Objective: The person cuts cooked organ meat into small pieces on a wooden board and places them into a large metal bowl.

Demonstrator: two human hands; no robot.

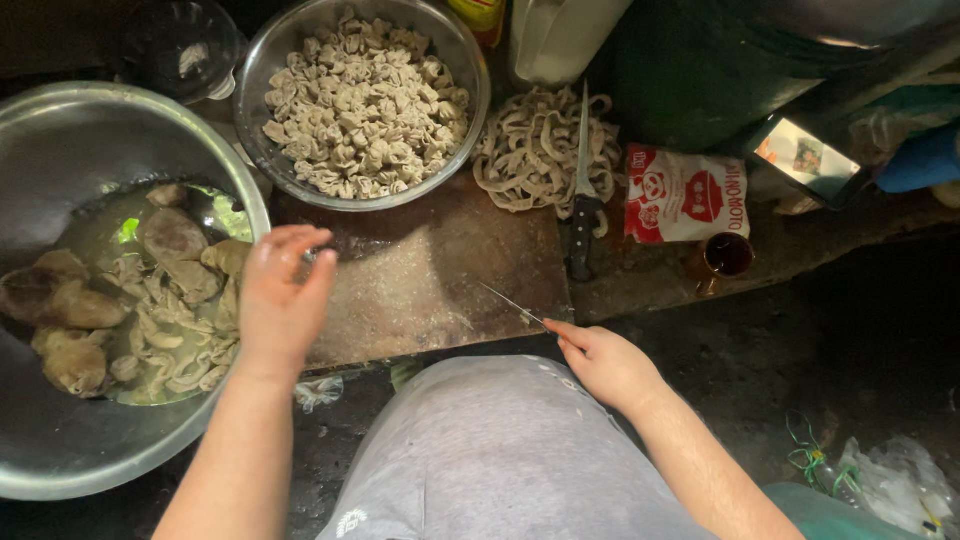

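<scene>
Large steel basin [60, 150] holding offal in cloudy liquid; glass bowl [455, 60] brimming with cut tripe pieces. Left hand [280, 300] hovering half-open beside basin, fingers loosely curled, empty. Right hand [605, 362] gripping thin-bladed knife [512, 303] over brown cutting board [430, 270].

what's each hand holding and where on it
Right hand holds a thin knife by its handle; left hand holds nothing clearly visible, beside the big bowl.

The left hand [280, 300] is raised at the end of a bare forearm, its back turned to the camera, the fingers curled loosely together and empty. The right hand [605, 362] is lower, its fingers closed around a thin blade, with the forefinger stretched forward along it.
</scene>
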